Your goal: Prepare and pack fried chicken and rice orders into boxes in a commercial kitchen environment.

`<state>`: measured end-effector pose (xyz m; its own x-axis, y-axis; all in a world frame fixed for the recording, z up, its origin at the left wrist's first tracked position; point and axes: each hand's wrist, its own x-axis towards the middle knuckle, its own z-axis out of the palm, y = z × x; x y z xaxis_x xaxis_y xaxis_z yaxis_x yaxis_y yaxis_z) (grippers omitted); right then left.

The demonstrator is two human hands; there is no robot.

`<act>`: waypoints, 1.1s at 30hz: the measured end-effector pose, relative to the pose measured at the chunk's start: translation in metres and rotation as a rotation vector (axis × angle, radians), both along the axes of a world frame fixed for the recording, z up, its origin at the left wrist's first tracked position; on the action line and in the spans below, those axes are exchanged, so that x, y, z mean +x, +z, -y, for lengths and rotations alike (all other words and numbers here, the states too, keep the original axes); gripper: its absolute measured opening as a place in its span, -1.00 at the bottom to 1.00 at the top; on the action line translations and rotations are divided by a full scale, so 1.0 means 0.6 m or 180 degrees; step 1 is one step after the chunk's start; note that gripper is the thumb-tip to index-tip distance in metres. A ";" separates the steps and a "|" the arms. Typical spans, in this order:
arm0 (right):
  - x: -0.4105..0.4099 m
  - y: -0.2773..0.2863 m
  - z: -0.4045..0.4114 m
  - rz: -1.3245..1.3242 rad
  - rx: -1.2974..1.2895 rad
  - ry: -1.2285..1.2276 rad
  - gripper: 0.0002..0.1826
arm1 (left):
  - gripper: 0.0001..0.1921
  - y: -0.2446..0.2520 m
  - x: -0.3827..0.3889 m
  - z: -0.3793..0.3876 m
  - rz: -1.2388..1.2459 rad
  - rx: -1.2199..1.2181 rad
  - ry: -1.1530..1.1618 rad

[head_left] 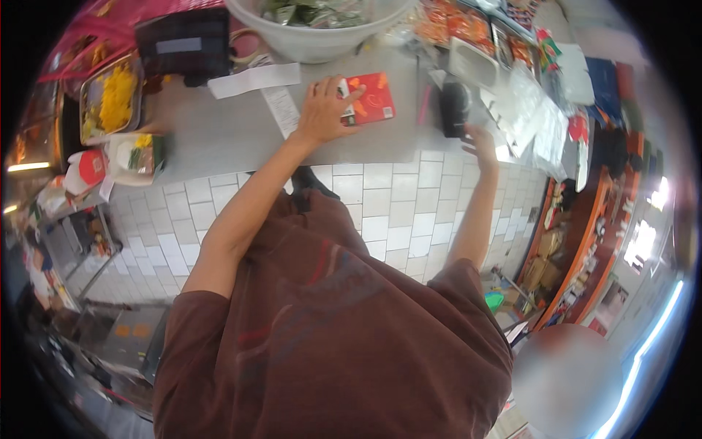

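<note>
My left hand (329, 107) grips the left side of a flat red printed box (374, 99), its thumb across the top face. The box lies on or just above the steel counter (219, 137); which of the two I cannot tell. Under and beside my left wrist is a paper slip with printing (281, 110). My right hand (480, 146) is at the counter's front edge with its fingers apart. Just beyond its fingertips sits a glossy black object (455, 110), blurred, its kind unclear.
A large white tub (323, 41) of green packets stands at the back. To the left are a tray of yellow food (88, 112) and an open food box (118, 159). Clear plastic bags (535, 118) and a knife (582, 159) lie on the right.
</note>
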<state>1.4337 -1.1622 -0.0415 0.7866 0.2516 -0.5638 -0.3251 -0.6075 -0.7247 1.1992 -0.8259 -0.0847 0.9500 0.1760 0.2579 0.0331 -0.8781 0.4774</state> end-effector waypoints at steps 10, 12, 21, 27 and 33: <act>-0.105 -0.109 0.059 0.1338 -0.0441 -0.0646 -0.65 | -0.19 0.003 0.019 0.008 -0.0018 0.0247 0.0302; -0.126 -0.118 0.022 0.1683 -0.0794 -0.0128 -0.67 | -0.20 -0.002 0.028 -0.001 -0.0012 0.0288 0.0335; -0.276 -0.112 -0.292 0.0731 0.0577 -0.0164 -0.70 | -0.23 -0.006 0.026 0.016 0.0043 0.0323 0.0482; -0.270 -0.136 -0.260 0.0522 0.0959 -0.0091 -0.64 | -0.21 -0.001 0.019 0.008 -0.0072 0.0230 0.0521; -0.286 -0.147 -0.277 0.1800 -0.0159 0.0063 -0.61 | -0.36 -0.006 0.020 -0.003 -0.0009 -0.0337 0.0563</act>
<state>1.2619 -0.9962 -0.1296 0.9651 0.2532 -0.0677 0.1171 -0.6476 -0.7530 1.2113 -0.8241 -0.0886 0.9026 0.3662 0.2263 0.1838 -0.8033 0.5665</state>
